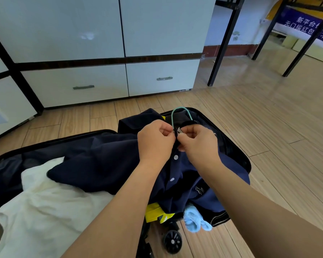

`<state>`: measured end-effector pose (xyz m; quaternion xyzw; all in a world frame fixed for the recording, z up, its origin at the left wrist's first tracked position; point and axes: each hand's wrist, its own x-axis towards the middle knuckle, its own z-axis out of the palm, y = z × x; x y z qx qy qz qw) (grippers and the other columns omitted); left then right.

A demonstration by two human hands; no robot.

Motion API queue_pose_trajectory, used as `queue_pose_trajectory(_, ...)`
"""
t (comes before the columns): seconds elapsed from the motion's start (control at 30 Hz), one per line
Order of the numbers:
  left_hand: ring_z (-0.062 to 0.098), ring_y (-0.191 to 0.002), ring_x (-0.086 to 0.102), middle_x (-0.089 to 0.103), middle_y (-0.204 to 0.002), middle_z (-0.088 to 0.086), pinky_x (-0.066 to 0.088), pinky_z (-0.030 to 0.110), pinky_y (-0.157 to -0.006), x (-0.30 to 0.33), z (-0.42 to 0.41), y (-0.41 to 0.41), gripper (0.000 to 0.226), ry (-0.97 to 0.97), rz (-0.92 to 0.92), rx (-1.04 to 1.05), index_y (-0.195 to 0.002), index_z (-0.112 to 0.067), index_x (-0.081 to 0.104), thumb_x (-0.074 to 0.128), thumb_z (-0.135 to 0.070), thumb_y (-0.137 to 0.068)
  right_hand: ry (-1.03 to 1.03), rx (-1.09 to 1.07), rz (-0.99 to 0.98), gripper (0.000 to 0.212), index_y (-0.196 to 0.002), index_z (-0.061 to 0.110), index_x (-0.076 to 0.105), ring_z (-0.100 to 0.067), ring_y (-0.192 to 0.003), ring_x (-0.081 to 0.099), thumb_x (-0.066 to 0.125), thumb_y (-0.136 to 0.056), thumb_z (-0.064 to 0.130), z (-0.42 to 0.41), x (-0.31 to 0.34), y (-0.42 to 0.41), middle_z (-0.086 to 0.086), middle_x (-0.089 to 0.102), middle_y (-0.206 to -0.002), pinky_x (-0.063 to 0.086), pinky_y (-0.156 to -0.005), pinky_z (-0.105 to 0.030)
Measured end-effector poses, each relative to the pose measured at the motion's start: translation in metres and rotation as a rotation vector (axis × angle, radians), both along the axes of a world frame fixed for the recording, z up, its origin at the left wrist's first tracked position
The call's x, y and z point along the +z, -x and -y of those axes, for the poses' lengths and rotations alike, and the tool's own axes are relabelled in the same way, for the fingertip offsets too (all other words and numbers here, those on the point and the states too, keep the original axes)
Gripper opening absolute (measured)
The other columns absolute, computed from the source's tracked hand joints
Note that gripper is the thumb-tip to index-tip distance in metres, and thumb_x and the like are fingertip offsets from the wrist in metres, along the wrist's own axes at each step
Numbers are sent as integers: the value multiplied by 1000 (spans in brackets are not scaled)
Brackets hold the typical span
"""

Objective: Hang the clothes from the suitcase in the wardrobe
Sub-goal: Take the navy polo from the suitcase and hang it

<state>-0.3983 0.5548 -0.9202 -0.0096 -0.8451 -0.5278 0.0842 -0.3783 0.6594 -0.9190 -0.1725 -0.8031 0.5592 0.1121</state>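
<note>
A navy polo shirt (101, 161) with white buttons lies spread over the open black suitcase (247, 161) on the floor. A teal hanger hook (177, 113) sticks out of its collar. My left hand (154, 139) pinches the left edge of the placket near the collar. My right hand (199, 141) pinches the right edge, at the top button. Both hands meet just below the hook. The white wardrobe (73, 30) stands behind the suitcase, its doors closed.
A white garment (45, 202) fills the suitcase's left half. Yellow cloth (155, 213) and a light blue towel (194, 218) poke out under the shirt. A suitcase wheel (172, 241) faces me. Black table legs (224, 41) stand at the right on wooden flooring.
</note>
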Motion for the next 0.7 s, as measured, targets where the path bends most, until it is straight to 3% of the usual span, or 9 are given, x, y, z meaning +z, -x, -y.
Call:
queue_pose_trajectory(0.1, -1, -71, 62, 66, -72, -13, 49, 12, -69, -2, 3, 2, 10, 16, 41, -49, -85, -20, 72, 70, -12, -81, 210, -89, 153, 11, -82, -6, 67, -23, -66, 66, 64, -82, 5, 0, -3, 3, -14, 69, -74, 59, -68, -37)
queue_pose_trajectory(0.17, 3, -74, 62, 67, -76, -11, 51, 16, -72, -3, 3, 0, 13, 95, 40, -122, -83, -22, 72, 68, -11, -81, 373, -87, 265, 5, -78, -6, 65, -25, -64, 66, 61, -79, -2, -1, 2, 2, -19, 67, -76, 59, -61, -32)
queue_pose_trajectory(0.23, 9, -80, 62, 67, -84, -7, 52, 25, -77, -3, 1, 0, 16, 230, 4, -163, -86, -22, 72, 63, -10, -82, 330, -50, 319, 6, -76, -1, 64, -28, -65, 70, 58, -78, -3, -4, 3, 2, -20, 69, -77, 60, -64, -33)
queue_pose_trajectory(0.33, 18, -88, 56, 60, -96, 0, 48, 30, -76, -3, -4, 0, 19, 541, -102, -147, -98, -20, 69, 54, -12, -90, 171, -8, 231, 6, -73, -2, 64, -30, -70, 72, 60, -73, 3, -1, 0, 0, -17, 71, -73, 59, -75, -47)
queue_pose_trajectory(0.4, 20, -89, 55, 59, -98, 1, 47, 30, -77, -6, -4, -1, 19, 607, -148, -137, -101, -17, 67, 52, -12, -92, 3, 40, 172, 6, -69, 10, 64, -25, -71, 71, 64, -74, 7, 4, -2, -5, -9, 72, -70, 59, -76, -45)
queue_pose_trajectory(0.5, 15, -91, 61, 67, -94, -4, 50, 29, -83, -7, 2, 1, 16, 352, -19, -88, -94, -19, 72, 60, -12, -88, -183, 91, 53, 18, -69, 25, 60, -18, -72, 68, 67, -79, 11, 4, -8, -11, 3, 68, -70, 57, -76, -40)
queue_pose_trajectory(0.63, 12, -76, 68, 71, -78, -2, 57, 30, -79, 5, 6, 1, 19, -75, 224, -137, -72, -25, 70, 75, -8, -78, -422, 61, -11, 4, -79, 18, 64, -11, -71, 60, 64, -82, 15, 0, -11, -8, 8, 64, -73, 45, -62, -14)
queue_pose_trajectory(0.7, 14, -68, 67, 70, -72, 3, 59, 29, -73, 11, 4, 0, 22, -193, 303, -180, -69, -23, 69, 75, -3, -77, -411, 21, -13, 3, -82, 16, 67, -9, -72, 59, 65, -82, 14, -3, -9, -5, 8, 64, -74, 40, -61, -10)
